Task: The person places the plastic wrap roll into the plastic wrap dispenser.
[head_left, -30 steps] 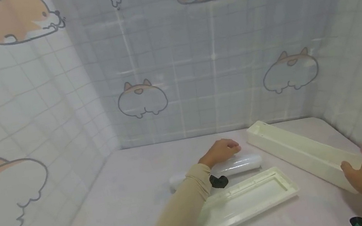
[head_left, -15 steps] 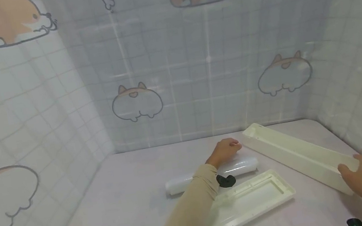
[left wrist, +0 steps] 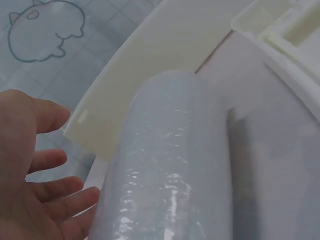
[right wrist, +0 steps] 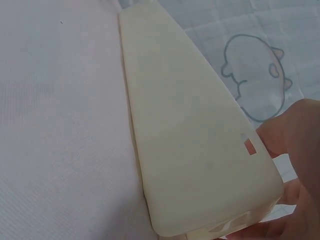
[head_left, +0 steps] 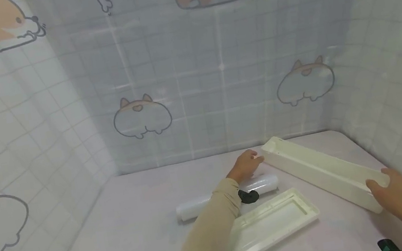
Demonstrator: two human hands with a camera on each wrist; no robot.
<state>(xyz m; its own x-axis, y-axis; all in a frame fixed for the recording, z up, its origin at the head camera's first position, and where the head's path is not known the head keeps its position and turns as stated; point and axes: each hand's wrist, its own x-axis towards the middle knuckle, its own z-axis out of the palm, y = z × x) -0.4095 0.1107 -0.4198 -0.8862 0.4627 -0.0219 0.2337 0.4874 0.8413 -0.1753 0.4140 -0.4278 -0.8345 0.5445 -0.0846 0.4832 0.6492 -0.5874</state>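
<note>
A long cream plastic box [head_left: 315, 171], open on top, lies slantwise at the right of the table. My right hand [head_left: 400, 195] grips its near end, the thumb over the rim and the fingers round the end wall. A small slot shows in the wall [right wrist: 200, 150] beside that hand. My left hand [head_left: 245, 165] hovers by the far end, its fingers loosely bent and holding nothing; the left wrist view shows a gap between them and the box. Under the left forearm lies a shiny roll of clear plastic film [left wrist: 170, 165].
In front of the roll lies a shallow cream frame-like lid [head_left: 272, 227], partly covered by the left sleeve [head_left: 210, 237]. Patterned curtains [head_left: 194, 79] enclose the table [head_left: 123, 232] at the back and both sides. Dark wrist devices show by each wrist.
The view has turned slightly right, so everything sits further left. My left hand has come nearer to the far end of the box. My right hand keeps its grip on the near end.
</note>
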